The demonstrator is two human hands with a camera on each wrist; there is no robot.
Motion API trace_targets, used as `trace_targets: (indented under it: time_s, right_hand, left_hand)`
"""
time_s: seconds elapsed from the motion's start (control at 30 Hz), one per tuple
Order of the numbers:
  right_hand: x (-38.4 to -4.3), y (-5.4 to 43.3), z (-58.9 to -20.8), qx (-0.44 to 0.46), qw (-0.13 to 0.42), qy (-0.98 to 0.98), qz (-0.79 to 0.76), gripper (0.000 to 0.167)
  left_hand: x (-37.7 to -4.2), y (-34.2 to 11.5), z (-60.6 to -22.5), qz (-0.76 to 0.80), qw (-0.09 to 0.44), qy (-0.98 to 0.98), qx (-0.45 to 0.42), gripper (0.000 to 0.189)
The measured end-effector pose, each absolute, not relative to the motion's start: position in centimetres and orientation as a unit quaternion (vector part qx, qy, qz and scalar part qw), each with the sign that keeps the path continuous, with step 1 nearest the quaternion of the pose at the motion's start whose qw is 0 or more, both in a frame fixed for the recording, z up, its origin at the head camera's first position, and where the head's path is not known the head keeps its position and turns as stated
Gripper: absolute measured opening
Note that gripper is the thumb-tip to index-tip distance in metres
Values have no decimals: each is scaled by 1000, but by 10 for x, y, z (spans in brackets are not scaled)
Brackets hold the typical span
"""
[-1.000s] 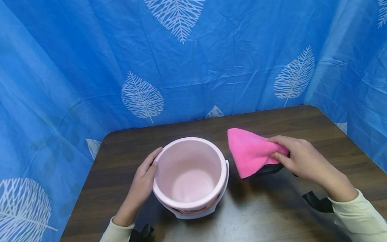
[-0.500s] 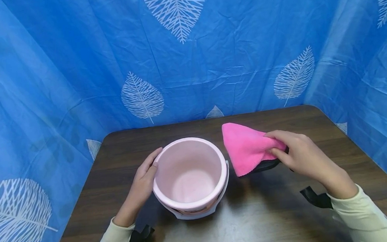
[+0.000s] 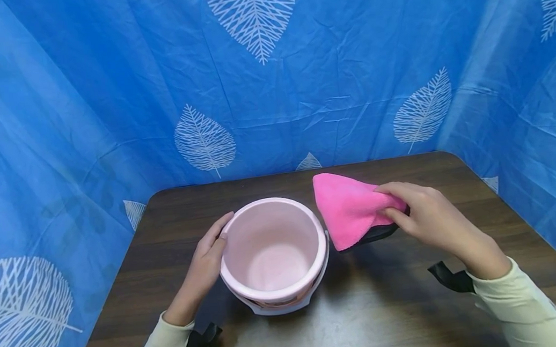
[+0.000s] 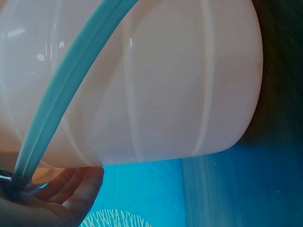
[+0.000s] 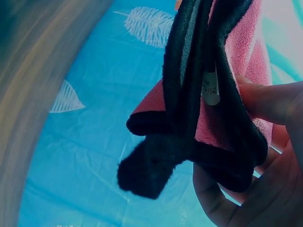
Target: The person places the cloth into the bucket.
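A pale pink bucket stands upright on the dark wooden table, its round mouth facing up and nothing inside. My left hand holds its left rim, with the fingers along the outside; in the left wrist view the bucket's handle slants across the side near that hand. My right hand pinches a folded pink cloth by its right end, thumb on the near face. Black trim and a small white label show on the cloth in the right wrist view. The cloth hangs above the table, just right of the bucket.
A blue curtain with white leaf prints stands behind the table and along both sides. Black straps stick out at both wrists, low over the table top.
My right hand has carried the cloth leftward and slightly up, closer to the bucket's right rim. The left hand and the bucket have stayed in place.
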State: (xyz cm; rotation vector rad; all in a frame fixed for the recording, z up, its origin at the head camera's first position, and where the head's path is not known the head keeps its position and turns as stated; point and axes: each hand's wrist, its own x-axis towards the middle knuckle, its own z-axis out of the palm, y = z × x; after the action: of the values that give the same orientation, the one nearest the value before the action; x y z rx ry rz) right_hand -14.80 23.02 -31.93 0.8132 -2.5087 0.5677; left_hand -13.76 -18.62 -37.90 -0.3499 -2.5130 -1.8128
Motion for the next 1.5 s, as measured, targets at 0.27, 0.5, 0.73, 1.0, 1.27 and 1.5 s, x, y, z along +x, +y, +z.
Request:
trace_targets:
  time_s: [0.27,0.5,0.73,1.0,1.27,1.5]
  right_hand:
    - [-151,225,-315,300,217,-906,204,47]
    - [-154,220,-309,308,212,-904,207,46]
    - [-155,214,-304,308,204,-906,208,48]
    - [-156,205,-301,310,187,-907,214,48]
    - [-159,198,-300,321,186,-906,205,46]
    - [-160,193,-299,326,184,-904,206,47]
  left_hand:
    - [-138,-187,-379,-579,12,-808,-110,46]
    - [-138,-187,-379,-577,14,-809,-111,47]
    - [-139,-188,-378,-578,15,-808,-118,46]
    - [-141,-188,-379,-578,16,-807,-120,47]
    - [-141,-188,-380,-578,16,-808,-116,47]
    - [-141,-189,-382,-579,21,-806,-121,47]
